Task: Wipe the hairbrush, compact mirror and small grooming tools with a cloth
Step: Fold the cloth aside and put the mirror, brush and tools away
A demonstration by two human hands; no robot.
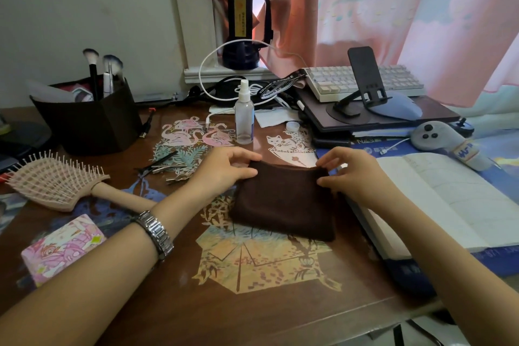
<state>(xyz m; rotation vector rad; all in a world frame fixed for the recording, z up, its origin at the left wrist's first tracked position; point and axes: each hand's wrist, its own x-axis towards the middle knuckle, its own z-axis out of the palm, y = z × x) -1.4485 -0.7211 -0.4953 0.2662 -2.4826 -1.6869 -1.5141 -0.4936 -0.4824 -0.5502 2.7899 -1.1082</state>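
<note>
Dark wood bench [179, 284], patterned with cut-outs, carries a folded brown cloth [283, 202] between both hands. Left hand [224, 170] pinches its far left corner, right hand [351, 174] its far right corner, fingers closed on the fabric. Well left of the left hand lies the hairbrush [56, 180]; nearer the wrist, the pink compact mirror [60, 250]. Small clips [165, 167] sit just left of that hand.

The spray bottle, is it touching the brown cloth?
Apart. The head view shows the spray bottle standing upright further back on the table, with bare tabletop and the left hand between it and the brown cloth.
</note>
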